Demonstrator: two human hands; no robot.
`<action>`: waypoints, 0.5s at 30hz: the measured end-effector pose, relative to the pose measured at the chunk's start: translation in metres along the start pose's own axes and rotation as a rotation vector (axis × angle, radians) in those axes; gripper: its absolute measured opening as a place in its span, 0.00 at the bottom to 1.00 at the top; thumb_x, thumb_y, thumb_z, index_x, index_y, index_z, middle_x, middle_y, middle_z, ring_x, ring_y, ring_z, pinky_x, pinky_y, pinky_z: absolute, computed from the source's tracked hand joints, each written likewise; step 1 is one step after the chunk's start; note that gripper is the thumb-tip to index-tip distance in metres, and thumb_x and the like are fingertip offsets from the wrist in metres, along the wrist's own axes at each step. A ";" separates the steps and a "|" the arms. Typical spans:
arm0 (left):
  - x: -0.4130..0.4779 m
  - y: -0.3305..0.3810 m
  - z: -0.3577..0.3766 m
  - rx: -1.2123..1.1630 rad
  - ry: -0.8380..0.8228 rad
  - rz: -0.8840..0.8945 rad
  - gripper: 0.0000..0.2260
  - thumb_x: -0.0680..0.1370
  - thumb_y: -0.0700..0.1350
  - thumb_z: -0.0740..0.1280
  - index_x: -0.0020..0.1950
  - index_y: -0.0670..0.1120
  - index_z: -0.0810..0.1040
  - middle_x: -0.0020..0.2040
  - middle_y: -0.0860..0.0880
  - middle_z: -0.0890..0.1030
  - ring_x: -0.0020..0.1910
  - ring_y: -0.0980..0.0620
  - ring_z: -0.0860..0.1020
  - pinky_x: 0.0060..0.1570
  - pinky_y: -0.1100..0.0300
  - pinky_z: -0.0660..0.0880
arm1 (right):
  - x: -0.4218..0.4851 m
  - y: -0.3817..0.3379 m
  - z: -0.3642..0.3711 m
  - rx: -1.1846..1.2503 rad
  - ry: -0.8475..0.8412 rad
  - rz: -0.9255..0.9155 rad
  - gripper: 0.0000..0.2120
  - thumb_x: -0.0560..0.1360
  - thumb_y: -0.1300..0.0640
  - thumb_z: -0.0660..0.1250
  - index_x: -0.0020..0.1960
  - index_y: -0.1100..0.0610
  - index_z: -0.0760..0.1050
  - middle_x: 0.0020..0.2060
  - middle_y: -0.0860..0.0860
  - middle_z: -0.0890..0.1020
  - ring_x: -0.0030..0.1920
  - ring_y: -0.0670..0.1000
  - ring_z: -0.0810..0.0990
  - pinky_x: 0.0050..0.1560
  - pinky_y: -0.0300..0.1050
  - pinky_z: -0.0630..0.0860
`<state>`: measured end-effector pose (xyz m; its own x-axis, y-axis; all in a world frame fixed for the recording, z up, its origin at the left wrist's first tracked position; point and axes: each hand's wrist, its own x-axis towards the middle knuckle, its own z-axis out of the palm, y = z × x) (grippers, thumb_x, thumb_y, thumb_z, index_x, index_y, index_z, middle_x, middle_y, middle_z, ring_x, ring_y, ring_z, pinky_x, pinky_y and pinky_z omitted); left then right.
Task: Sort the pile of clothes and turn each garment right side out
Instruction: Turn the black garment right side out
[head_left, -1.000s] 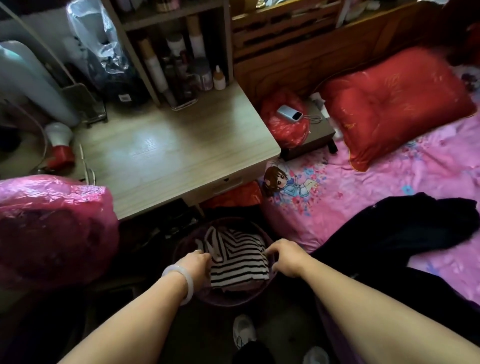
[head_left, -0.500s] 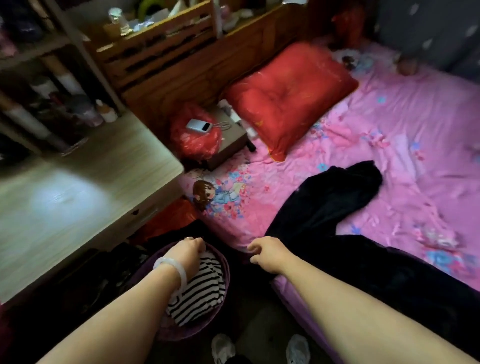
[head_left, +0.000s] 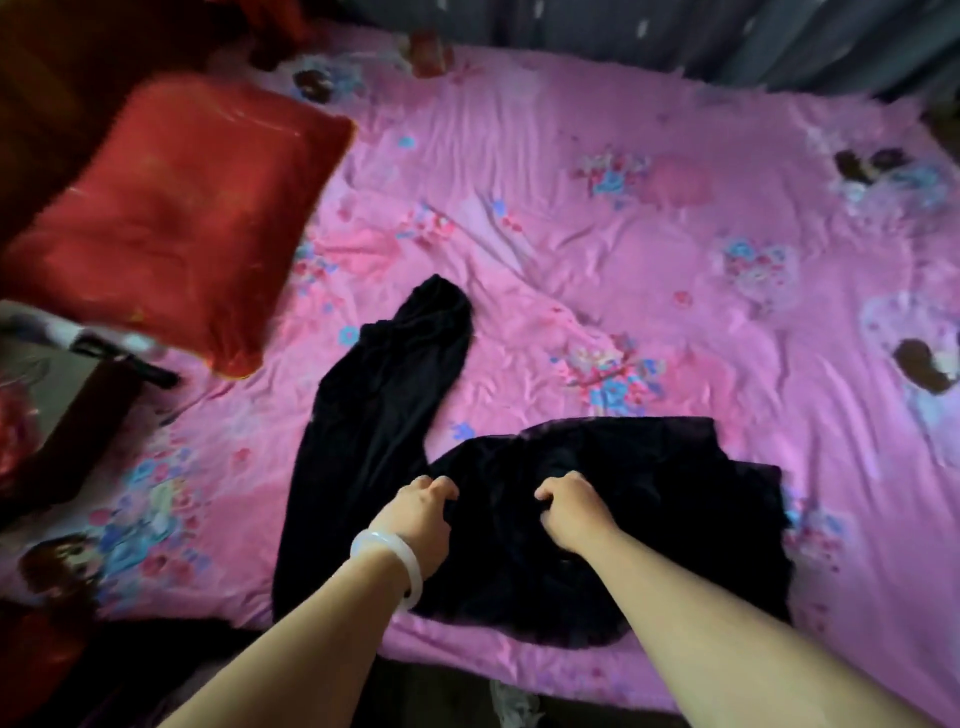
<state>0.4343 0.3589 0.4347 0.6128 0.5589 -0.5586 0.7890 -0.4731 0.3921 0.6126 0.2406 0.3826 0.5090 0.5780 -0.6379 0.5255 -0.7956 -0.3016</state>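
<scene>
Both our hands had left the basket and crossed to the black garment (head_left: 649, 519), which lay low in the centre of the frame on the pink sheet (head_left: 623, 234). Our left hand (head_left: 421, 512) and right hand (head_left: 571, 512) each clutched its cloth in curled fingers, side by side, probably to find an opening for turning it. Its long limb pointed up-left, toward the red pillow (head_left: 171, 208)

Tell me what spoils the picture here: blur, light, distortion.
Head view: motion blur smears the red pillow; dim light leaves the black garment nearly featureless; wide-angle bending curves the far edge of the pink sheet; left hand and right hand look fairly sharp.
</scene>
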 end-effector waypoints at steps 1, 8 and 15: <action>0.011 0.014 0.008 0.011 -0.024 0.019 0.21 0.74 0.40 0.63 0.67 0.51 0.70 0.62 0.50 0.72 0.62 0.48 0.73 0.61 0.55 0.71 | 0.006 0.020 -0.004 -0.014 0.009 0.046 0.23 0.72 0.63 0.64 0.64 0.46 0.73 0.63 0.52 0.69 0.60 0.54 0.74 0.55 0.44 0.75; 0.049 0.063 0.054 0.024 -0.141 0.042 0.22 0.76 0.41 0.64 0.69 0.51 0.67 0.64 0.50 0.70 0.63 0.49 0.72 0.61 0.56 0.71 | 0.030 0.106 0.010 -0.313 -0.256 0.122 0.56 0.64 0.52 0.77 0.77 0.41 0.40 0.78 0.49 0.44 0.78 0.58 0.42 0.73 0.64 0.52; 0.058 0.049 0.071 -0.013 -0.141 -0.036 0.21 0.76 0.42 0.65 0.69 0.51 0.68 0.64 0.50 0.71 0.61 0.51 0.74 0.57 0.61 0.72 | 0.054 0.106 0.048 -0.385 -0.038 -0.055 0.14 0.76 0.57 0.61 0.61 0.49 0.73 0.77 0.52 0.59 0.78 0.54 0.46 0.74 0.63 0.40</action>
<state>0.5057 0.3199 0.3701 0.5726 0.4733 -0.6694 0.8113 -0.4451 0.3792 0.6629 0.1790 0.2821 0.4512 0.6053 -0.6557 0.7723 -0.6330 -0.0530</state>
